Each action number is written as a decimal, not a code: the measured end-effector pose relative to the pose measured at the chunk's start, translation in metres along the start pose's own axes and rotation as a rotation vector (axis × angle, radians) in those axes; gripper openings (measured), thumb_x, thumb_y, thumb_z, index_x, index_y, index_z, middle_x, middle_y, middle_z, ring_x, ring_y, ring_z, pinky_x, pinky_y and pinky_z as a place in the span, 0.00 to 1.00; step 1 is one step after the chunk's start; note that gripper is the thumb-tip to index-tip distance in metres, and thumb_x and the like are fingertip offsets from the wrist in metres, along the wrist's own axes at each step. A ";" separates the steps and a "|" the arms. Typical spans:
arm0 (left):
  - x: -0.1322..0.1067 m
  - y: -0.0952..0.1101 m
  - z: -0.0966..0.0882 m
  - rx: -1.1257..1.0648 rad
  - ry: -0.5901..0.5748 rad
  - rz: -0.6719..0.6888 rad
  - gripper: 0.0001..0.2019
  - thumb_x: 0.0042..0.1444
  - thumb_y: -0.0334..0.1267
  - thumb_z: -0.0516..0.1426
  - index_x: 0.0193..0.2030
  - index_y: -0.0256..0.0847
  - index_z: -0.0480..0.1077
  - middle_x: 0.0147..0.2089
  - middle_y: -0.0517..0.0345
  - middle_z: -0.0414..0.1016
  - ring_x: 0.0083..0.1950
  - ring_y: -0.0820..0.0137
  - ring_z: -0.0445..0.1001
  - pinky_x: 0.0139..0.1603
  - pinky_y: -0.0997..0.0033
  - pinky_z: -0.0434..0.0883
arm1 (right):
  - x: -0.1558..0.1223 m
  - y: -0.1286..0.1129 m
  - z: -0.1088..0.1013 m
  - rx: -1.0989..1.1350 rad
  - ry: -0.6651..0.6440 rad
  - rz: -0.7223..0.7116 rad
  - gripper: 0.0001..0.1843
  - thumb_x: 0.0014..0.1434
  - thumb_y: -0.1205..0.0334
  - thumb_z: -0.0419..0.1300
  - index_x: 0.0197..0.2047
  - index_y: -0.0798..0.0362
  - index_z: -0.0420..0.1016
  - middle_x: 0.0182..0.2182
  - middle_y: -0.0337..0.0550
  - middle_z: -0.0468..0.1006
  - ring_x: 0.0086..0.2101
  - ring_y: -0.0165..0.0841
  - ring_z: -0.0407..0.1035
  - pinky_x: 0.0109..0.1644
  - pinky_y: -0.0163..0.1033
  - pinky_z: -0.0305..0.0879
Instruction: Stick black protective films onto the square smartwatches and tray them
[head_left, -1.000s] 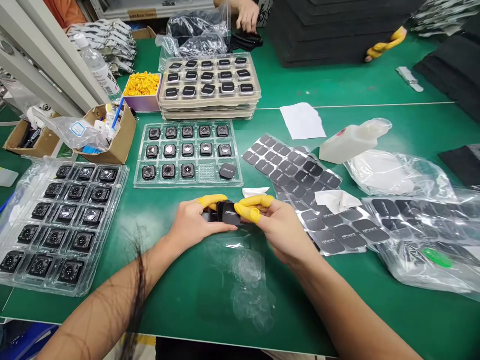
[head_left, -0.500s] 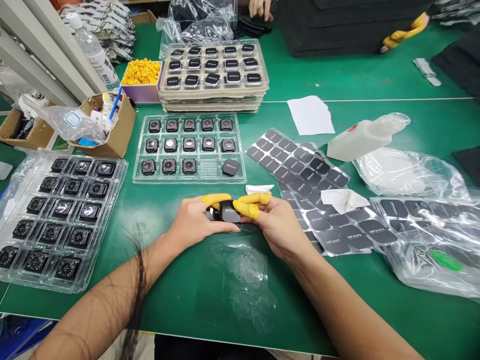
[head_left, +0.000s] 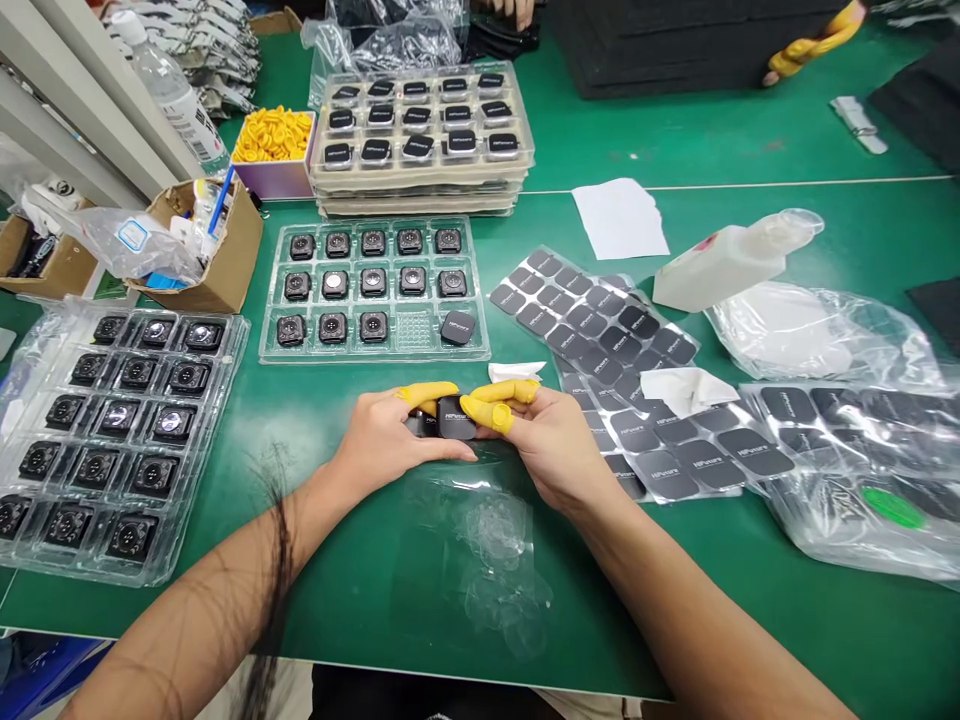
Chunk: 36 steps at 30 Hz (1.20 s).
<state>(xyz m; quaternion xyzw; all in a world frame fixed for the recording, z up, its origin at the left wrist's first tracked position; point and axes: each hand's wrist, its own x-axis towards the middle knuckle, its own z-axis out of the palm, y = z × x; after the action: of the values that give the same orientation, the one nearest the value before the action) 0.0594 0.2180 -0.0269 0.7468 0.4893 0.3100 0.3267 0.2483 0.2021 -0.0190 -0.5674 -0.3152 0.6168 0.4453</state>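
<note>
My left hand (head_left: pixel 390 440) and my right hand (head_left: pixel 555 445) meet at the table's middle, both shut on a small black square watch body (head_left: pixel 456 418). A black printed pad (head_left: pixel 457 417) lies on its face, and a second dark piece (head_left: pixel 421 424) shows behind it, partly hidden by my fingers. Yellow finger cots (head_left: pixel 487 408) cover several of my fingertips. Just ahead, a clear plastic tray (head_left: pixel 416 333) holds rows of black watch bodies, with one padded piece in its front row. A sheet of black pads (head_left: pixel 592 310) lies to my right.
A second clear tray (head_left: pixel 120 440) lies to my left, and a stack of trays (head_left: pixel 420 195) stands ahead. Nearby are a white plastic bottle (head_left: pixel 727 265), plastic bags (head_left: pixel 832 480), and a cardboard box (head_left: pixel 217 250). A co-worker's hand (head_left: pixel 510 8) is at the far edge.
My hands stay together on the watch body, with only slight finger shifts. The view has tilted a little, so the table contents sit higher in the picture.
</note>
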 end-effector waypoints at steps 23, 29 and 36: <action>0.004 0.002 -0.002 -0.130 -0.132 -0.056 0.33 0.34 0.50 0.75 0.50 0.48 0.79 0.43 0.63 0.84 0.39 0.68 0.80 0.45 0.71 0.76 | -0.003 0.004 -0.007 -0.247 -0.112 -0.097 0.24 0.47 0.45 0.73 0.42 0.52 0.78 0.24 0.36 0.76 0.20 0.29 0.68 0.23 0.35 0.67; 0.006 0.001 -0.003 -0.291 -0.189 -0.137 0.30 0.39 0.50 0.74 0.51 0.46 0.77 0.40 0.61 0.85 0.39 0.67 0.82 0.48 0.68 0.77 | 0.032 -0.031 -0.009 -0.445 0.238 -0.453 0.17 0.55 0.48 0.67 0.43 0.50 0.80 0.28 0.39 0.78 0.23 0.31 0.67 0.27 0.38 0.65; 0.005 0.001 -0.005 -0.236 -0.208 -0.079 0.27 0.45 0.51 0.71 0.51 0.44 0.76 0.40 0.60 0.85 0.42 0.65 0.82 0.50 0.66 0.76 | 0.088 -0.047 0.043 -1.286 0.118 -0.752 0.15 0.64 0.54 0.59 0.45 0.53 0.83 0.44 0.55 0.77 0.45 0.46 0.71 0.45 0.49 0.68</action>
<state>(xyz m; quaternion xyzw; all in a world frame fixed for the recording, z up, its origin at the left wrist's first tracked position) 0.0576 0.2231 -0.0225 0.7114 0.4420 0.2731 0.4733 0.2189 0.3058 -0.0070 -0.6018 -0.7621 0.0855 0.2228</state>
